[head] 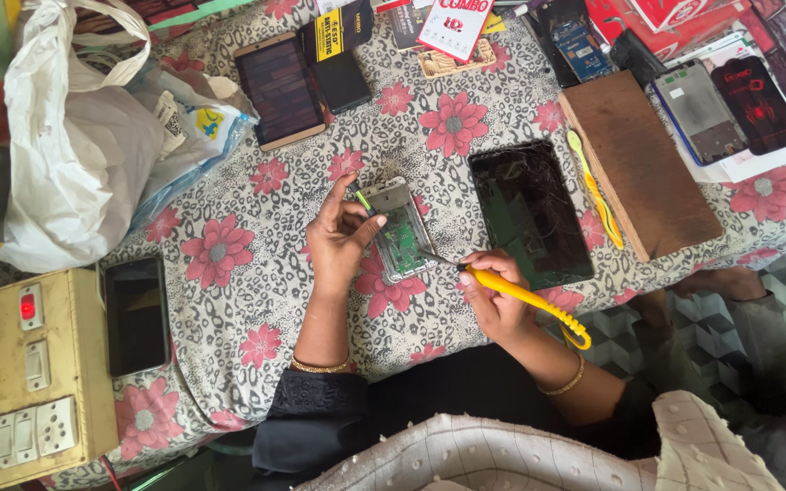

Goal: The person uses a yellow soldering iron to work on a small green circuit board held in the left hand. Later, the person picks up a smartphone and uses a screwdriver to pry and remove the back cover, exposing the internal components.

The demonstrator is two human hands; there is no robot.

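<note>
An opened phone point(399, 230) with a green circuit board showing lies on the flowered cloth point(229, 273). My left hand point(338, 238) rests on its left edge and steadies it. My right hand point(493, 295) grips a yellow-handled tool point(525, 295) whose thin metal tip touches the phone's lower right edge. A cracked dark tablet screen point(529, 214) lies just right of the phone.
A wooden block point(639, 164) with a yellow tool point(593, 186) beside it lies to the right. Phone parts point(730, 105) and packaging point(452, 27) sit at the back. A black phone point(136, 314), a switchboard box point(29, 364) and a white plastic bag point(75, 155) are at left.
</note>
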